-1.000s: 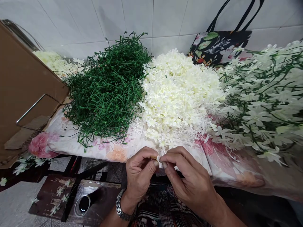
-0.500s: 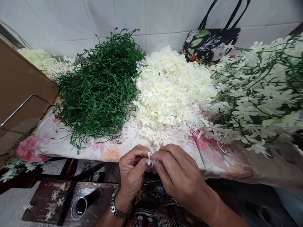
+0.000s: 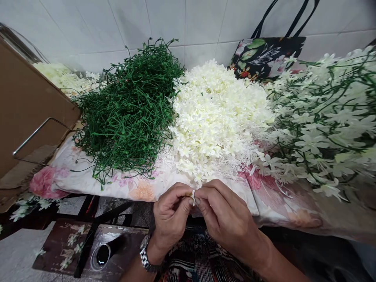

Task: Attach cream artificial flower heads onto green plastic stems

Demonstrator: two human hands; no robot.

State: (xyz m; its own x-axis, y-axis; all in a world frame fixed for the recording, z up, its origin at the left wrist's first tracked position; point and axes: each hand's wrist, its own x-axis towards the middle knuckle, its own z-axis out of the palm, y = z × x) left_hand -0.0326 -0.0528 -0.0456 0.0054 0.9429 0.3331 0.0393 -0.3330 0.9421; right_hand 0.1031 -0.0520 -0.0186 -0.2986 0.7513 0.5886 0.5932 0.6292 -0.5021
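Observation:
In the head view, my left hand [image 3: 172,213] and my right hand [image 3: 230,215] meet at the table's front edge. Between their thumbs and fingertips is pinched a small white artificial flower [image 3: 193,197], mostly covered by the fingers. A heap of loose white artificial flower heads [image 3: 217,109] rises just beyond my hands, with thin white stamens [image 3: 235,158] scattered along its front. Left of it lies a tangled pile of green plastic stems [image 3: 129,109]. Finished-looking white flowers on green stems [image 3: 314,137] are stacked to the right.
A floral cloth [image 3: 117,192] covers the table. At the left stands a cardboard box [image 3: 35,102] near a bent metal wire [image 3: 32,139]. A floral bag [image 3: 267,56] leans against the tiled wall [image 3: 164,23]. Below left, a cup of dark liquid [image 3: 101,256] rests on a brown surface.
The view has shifted slightly, so everything appears a bit further right. My fingertips have drawn closer together around the small white flower, which shows less than before.

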